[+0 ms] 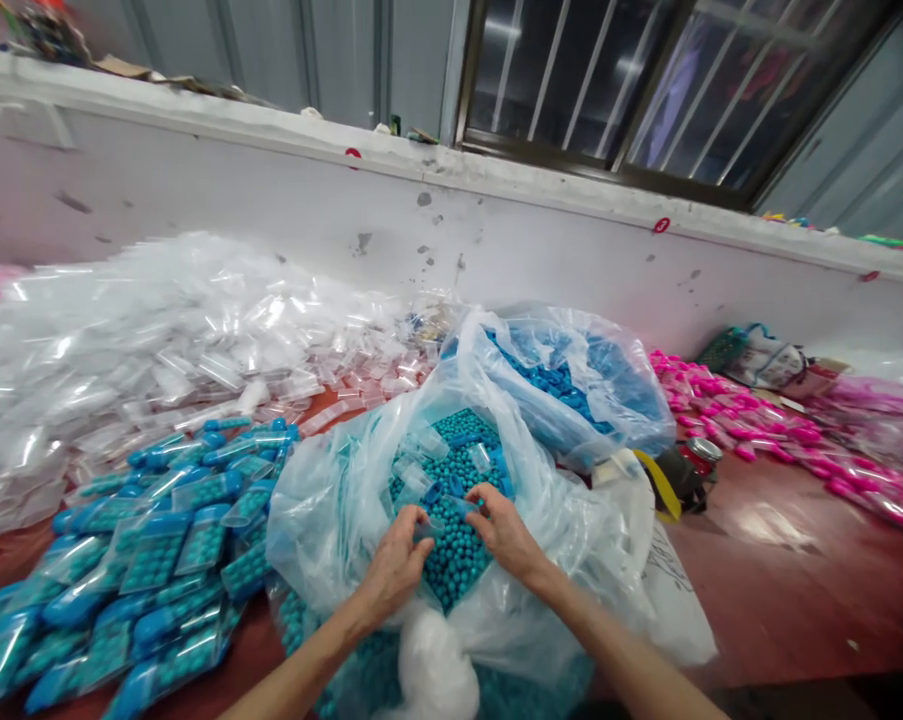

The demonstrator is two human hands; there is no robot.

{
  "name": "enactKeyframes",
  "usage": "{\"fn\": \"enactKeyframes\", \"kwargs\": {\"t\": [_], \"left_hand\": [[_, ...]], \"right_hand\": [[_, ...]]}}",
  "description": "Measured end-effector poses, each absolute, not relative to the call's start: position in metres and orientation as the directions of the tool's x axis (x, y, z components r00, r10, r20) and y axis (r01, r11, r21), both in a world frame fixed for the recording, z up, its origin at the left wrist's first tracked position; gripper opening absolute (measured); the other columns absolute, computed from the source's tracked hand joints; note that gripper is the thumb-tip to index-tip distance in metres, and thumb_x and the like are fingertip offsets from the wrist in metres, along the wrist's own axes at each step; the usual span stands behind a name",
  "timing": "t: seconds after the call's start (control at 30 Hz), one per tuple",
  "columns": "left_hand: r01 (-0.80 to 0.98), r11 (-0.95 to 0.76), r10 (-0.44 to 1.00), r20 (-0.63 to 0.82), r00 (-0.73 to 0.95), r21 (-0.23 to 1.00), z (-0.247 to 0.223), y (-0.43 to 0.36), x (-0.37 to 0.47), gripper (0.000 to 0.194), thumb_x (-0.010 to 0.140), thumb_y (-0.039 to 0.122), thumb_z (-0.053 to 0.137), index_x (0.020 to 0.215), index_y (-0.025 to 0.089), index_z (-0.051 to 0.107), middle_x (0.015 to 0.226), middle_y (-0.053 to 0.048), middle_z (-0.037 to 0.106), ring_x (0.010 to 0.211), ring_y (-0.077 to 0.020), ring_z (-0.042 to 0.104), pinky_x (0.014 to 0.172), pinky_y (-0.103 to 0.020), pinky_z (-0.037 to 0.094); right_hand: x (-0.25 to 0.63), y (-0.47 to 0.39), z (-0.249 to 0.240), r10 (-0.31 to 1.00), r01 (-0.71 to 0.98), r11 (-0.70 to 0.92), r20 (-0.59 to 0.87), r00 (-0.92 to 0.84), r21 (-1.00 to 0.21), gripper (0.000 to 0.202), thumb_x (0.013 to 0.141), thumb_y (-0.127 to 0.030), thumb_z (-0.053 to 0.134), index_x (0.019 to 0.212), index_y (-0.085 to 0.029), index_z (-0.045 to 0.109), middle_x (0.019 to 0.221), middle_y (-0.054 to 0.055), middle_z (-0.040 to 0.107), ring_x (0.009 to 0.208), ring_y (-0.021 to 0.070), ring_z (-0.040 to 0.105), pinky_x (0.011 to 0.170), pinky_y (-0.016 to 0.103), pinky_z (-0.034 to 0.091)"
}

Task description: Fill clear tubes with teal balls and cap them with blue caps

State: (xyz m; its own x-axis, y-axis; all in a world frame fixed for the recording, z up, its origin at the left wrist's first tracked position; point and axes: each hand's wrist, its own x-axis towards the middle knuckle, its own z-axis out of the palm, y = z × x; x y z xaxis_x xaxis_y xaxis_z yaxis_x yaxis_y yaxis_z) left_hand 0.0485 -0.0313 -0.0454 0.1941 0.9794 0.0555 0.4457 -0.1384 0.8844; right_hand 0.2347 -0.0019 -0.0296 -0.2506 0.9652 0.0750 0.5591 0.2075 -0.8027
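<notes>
An open clear plastic bag [331, 500] full of small teal beads [455, 560] stands in the middle. Over the beads, my left hand [400, 560] pinches a small clear plastic case, thumb and fingers close together. Just to its right, my right hand [502, 528] also pinches a small clear case at its fingertips. Blue caps [443, 490] and a few more clear cases [421, 440] lie on the beads between and beyond the hands. Filled cases with blue caps [155, 550] are heaped on the left.
A large pile of empty clear cases [158, 330] lies at the back left. Behind the bead bag sits a bag of blue caps [556, 375]. Pink pieces [751, 410] spread along the right of the red table [811, 590], near a lidded jar [700, 455].
</notes>
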Motion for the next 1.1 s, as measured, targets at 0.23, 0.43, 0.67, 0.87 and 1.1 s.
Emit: {"fn": "enactKeyframes", "kwargs": {"t": [0.23, 0.43, 0.67, 0.87, 1.1], "left_hand": [[-0.082, 0.243, 0.94, -0.213, 0.268, 0.967, -0.036, -0.025, 0.055, 0.026, 0.067, 0.038, 0.053, 0.083, 0.019, 0.044, 0.082, -0.001, 0.055, 0.082, -0.0166, 0.056, 0.071, -0.029, 0.043], [-0.391, 0.243, 0.962, -0.169, 0.215, 0.888, -0.03, -0.03, 0.073, 0.04, 0.065, 0.043, 0.062, 0.091, 0.019, 0.044, 0.092, -0.004, 0.059, 0.084, -0.0166, 0.058, 0.076, -0.03, 0.044], [-0.1, 0.196, 0.948, -0.163, 0.273, 0.976, -0.042, -0.028, 0.065, 0.053, 0.062, 0.035, 0.061, 0.109, 0.015, 0.045, 0.094, -0.005, 0.059, 0.09, -0.0181, 0.054, 0.081, -0.029, 0.039], [0.037, 0.141, 0.933, -0.145, 0.328, 0.989, -0.046, -0.02, 0.055, 0.041, 0.063, 0.025, 0.059, 0.102, 0.016, 0.048, 0.089, -0.002, 0.058, 0.086, -0.0179, 0.052, 0.077, -0.029, 0.039], [0.249, 0.042, 0.95, -0.116, 0.289, 0.968, -0.046, -0.021, 0.059, 0.026, 0.06, 0.017, 0.057, 0.085, 0.018, 0.05, 0.076, 0.001, 0.055, 0.076, -0.016, 0.048, 0.07, -0.026, 0.037]], "right_hand": [[0.219, -0.005, -0.029, 0.984, 0.069, -0.112, -0.12, -0.131, -0.991, 0.035, 0.074, -0.032, 0.047, 0.107, -0.025, 0.037, 0.088, 0.0, 0.046, 0.066, 0.0138, 0.059, 0.051, 0.026, 0.05], [0.208, -0.016, -0.04, 0.949, 0.066, -0.247, -0.255, -0.188, -0.967, 0.021, 0.064, -0.025, 0.053, 0.08, -0.022, 0.039, 0.07, -0.004, 0.05, 0.063, 0.0138, 0.057, 0.047, 0.021, 0.044], [0.205, -0.033, -0.041, 0.968, 0.528, 0.131, -0.005, -0.25, -0.839, 0.008, 0.07, -0.013, 0.045, 0.072, -0.021, 0.043, 0.064, -0.002, 0.052, 0.061, 0.0139, 0.051, 0.058, 0.024, 0.039], [0.208, -0.023, -0.039, 0.955, 0.525, 0.133, -0.033, -0.296, -0.84, 0.019, 0.075, -0.009, 0.038, 0.081, -0.019, 0.053, 0.072, -0.001, 0.057, 0.063, 0.0126, 0.052, 0.063, 0.024, 0.042], [0.215, -0.022, -0.023, 0.859, 0.463, 0.422, 0.18, -0.48, -0.779, 0.03, 0.075, -0.008, 0.047, 0.1, -0.021, 0.057, 0.093, 0.003, 0.057, 0.089, 0.0158, 0.051, 0.083, 0.03, 0.04]]}}
